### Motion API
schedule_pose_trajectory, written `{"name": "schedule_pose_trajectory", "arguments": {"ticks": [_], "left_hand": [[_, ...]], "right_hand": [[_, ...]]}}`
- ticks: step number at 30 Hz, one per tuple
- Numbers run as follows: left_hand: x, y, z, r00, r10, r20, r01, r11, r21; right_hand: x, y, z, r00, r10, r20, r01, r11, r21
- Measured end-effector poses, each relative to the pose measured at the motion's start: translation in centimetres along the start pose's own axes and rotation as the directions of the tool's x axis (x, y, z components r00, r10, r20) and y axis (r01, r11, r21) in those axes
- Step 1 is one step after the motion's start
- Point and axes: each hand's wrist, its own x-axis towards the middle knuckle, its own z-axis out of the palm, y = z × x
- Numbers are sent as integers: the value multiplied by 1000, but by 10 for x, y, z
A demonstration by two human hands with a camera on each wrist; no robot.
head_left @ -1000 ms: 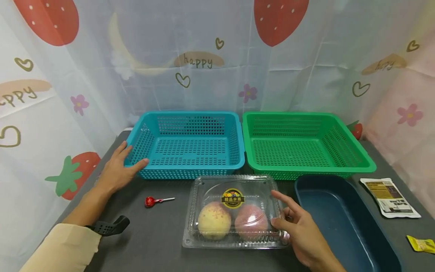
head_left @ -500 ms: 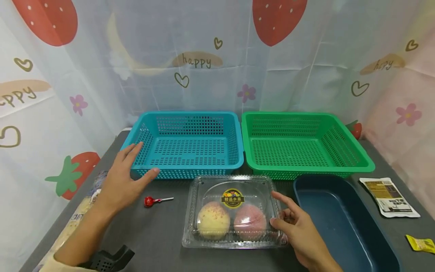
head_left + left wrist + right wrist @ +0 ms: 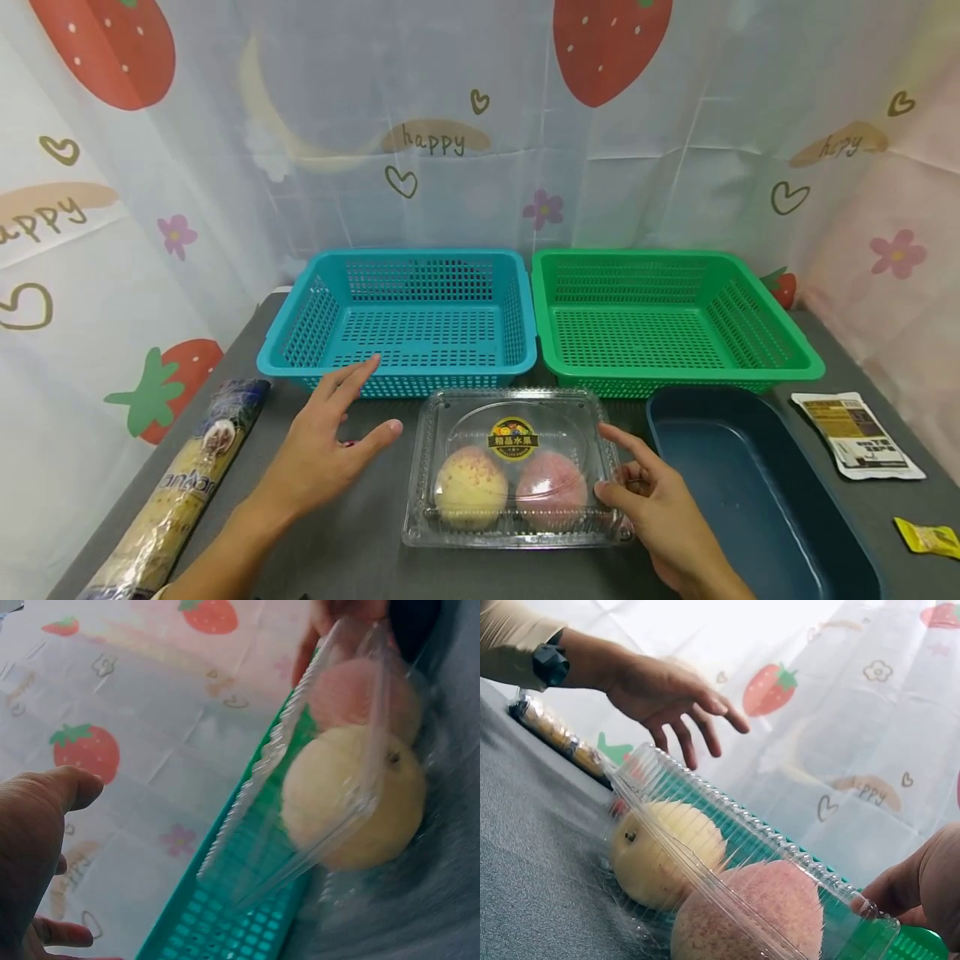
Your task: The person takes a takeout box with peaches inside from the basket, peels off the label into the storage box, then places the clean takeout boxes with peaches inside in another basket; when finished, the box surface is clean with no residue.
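A clear plastic fruit box (image 3: 585, 408) with a gold-and-black label lies on the table, lid down. Inside are a yellow peach (image 3: 471, 487) and a pink peach (image 3: 551, 492). My right hand (image 3: 660, 508) grips the right side of the box, index finger and thumb over the lid edge, other fingers curled. To the left of the box, my left hand (image 3: 322, 442) hovers with fingers spread, holding nothing. It mostly hides a red lollipop (image 3: 348, 443) behind it. The right wrist view also shows the left hand (image 3: 667, 694) in the air past the box's far end.
Behind the box stand a blue basket (image 3: 397, 367) and a green basket (image 3: 682, 373). A dark blue tray (image 3: 757, 492) sits at right, beside a white-and-gold packet (image 3: 858, 435) and a small yellow wrapper (image 3: 926, 537). A long printed packet (image 3: 180, 492) lies along the left edge.
My left hand has left the blue basket's rim and moved right and nearer, towards the fruit box, uncovering the long packet and covering the lollipop. The right hand stays at the box.
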Motion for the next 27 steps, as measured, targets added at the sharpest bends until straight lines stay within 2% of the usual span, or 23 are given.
{"name": "schedule_pose_trajectory", "arguments": {"ticks": [6,15,21,27], "left_hand": [[0,1,17,998,0,70,2,999,-32],[1,0,36,980,-64,187,77,995,-65],[3,-2,43,974,-69,218,82,995,-54],[3,-2,49,965,-107,238,121,991,-48]], "right_hand": [[1,0,-1,1000,-1,-6,1,1000,-7],[0,1,1,1000,5,-7,-5,1000,5],[0,1,2,1000,3,-10,-3,1000,8],[0,1,2,1000,1,-15,-1,1000,4]]}}
